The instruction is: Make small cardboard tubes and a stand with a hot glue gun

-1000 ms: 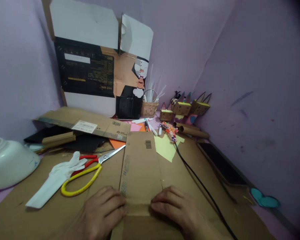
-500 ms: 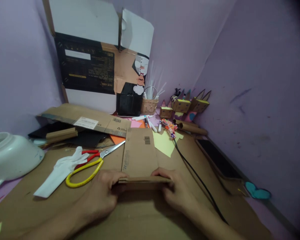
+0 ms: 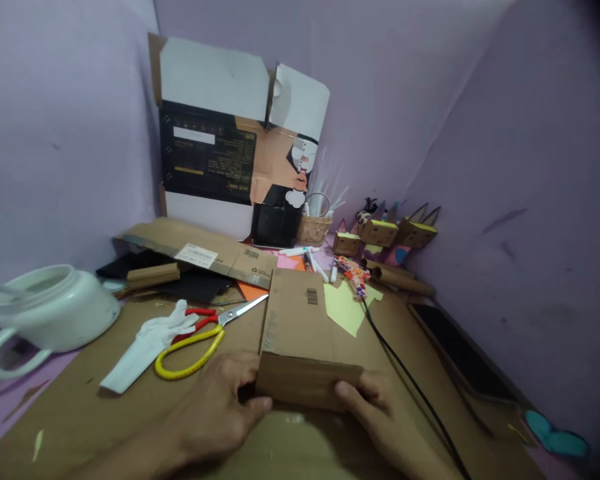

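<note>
A brown cardboard piece (image 3: 295, 320) with a barcode lies on the table in front of me, its near panel (image 3: 305, 383) folded down toward me. At its left end, my left hand (image 3: 215, 403) grips the edge, thumb in front and fingers partly hidden behind the corner. Holding the right end is my right hand (image 3: 375, 407), its thumb pressed on the front of the folded panel. Scissors (image 3: 200, 343) with one red and one yellow handle lie left of the cardboard, their blades pointing to it. A white glove-like piece (image 3: 147, 343) touches the handles.
To the left stands a white pot (image 3: 70, 307). A printed unfolded box (image 3: 210, 153) leans on the wall behind flattened cardboard (image 3: 195, 250). Right of the cardboard lie pale yellow paper (image 3: 350, 310), a patterned glue gun (image 3: 355, 275) with a black cable (image 3: 405, 373), and a dark flat device (image 3: 460, 347).
The near panel, seen almost edge-on before, now faces me with its front showing. Both hands have shifted to its ends, my right thumb onto its front. The whole view has shifted too.
</note>
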`<state>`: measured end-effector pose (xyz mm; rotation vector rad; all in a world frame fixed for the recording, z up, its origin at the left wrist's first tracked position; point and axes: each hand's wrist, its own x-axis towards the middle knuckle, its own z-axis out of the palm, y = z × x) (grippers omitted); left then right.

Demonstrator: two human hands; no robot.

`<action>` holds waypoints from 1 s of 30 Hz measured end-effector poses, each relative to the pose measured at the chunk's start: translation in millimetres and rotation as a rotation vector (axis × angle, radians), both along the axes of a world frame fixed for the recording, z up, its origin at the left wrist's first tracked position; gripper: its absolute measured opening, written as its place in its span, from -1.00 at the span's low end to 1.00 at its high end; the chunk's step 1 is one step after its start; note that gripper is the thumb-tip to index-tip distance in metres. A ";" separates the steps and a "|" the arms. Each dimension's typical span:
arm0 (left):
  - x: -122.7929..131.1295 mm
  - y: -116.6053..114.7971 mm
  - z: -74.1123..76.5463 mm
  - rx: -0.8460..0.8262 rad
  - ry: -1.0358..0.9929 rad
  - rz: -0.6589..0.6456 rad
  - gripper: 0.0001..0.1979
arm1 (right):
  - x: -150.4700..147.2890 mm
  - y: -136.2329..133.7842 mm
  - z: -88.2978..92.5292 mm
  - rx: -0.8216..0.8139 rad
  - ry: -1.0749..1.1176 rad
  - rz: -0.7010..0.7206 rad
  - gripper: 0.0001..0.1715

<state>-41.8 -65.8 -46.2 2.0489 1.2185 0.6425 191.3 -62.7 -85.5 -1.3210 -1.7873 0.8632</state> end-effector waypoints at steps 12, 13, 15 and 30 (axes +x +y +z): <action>-2.9 -1.1 -15.8 0.317 0.089 0.058 -0.57 | 0.3 6.1 3.4 0.409 0.114 0.277 -0.78; -3.8 -4.0 -12.8 0.311 0.076 0.021 -0.50 | 0.2 5.1 3.1 0.411 0.104 0.275 -0.77; -4.9 -10.0 -8.3 0.345 0.061 -0.048 -0.47 | -0.3 2.2 2.8 0.403 0.091 0.269 -0.74; -13.3 9.9 -17.5 0.633 0.269 -0.357 -0.79 | 3.6 4.2 -7.7 0.489 -0.186 0.393 -0.67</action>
